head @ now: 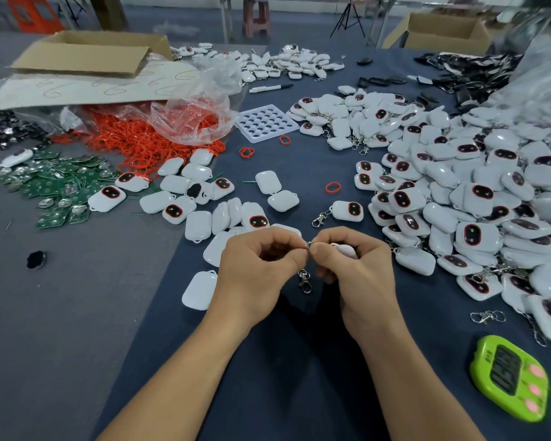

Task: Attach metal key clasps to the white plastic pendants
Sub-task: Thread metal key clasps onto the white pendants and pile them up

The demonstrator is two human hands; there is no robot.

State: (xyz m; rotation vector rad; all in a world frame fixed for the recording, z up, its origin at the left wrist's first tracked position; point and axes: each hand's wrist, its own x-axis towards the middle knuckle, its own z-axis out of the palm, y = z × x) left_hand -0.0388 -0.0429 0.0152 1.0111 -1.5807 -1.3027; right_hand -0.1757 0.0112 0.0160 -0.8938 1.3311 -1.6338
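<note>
Pinching together at centre frame, the left hand point(261, 265) grips the ring of a metal clasp point(304, 281), which dangles below. The right hand point(357, 268) curls round a white pendant point(344, 249). They look not yet joined. Further up, centre-left, bare pendants point(198, 224) wait. One clasped pendant point(347, 211) lies just above the hands, and the right-side heap point(474, 192) looks largely done.

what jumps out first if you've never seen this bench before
A big heap of white pendants floods the right side of the table. At centre, the left hand and right hand pinch a metal key clasp between them, its hook dangling, with a white pendant in the right hand's grip. A tangle of orange-red loops lies at upper left.
</note>
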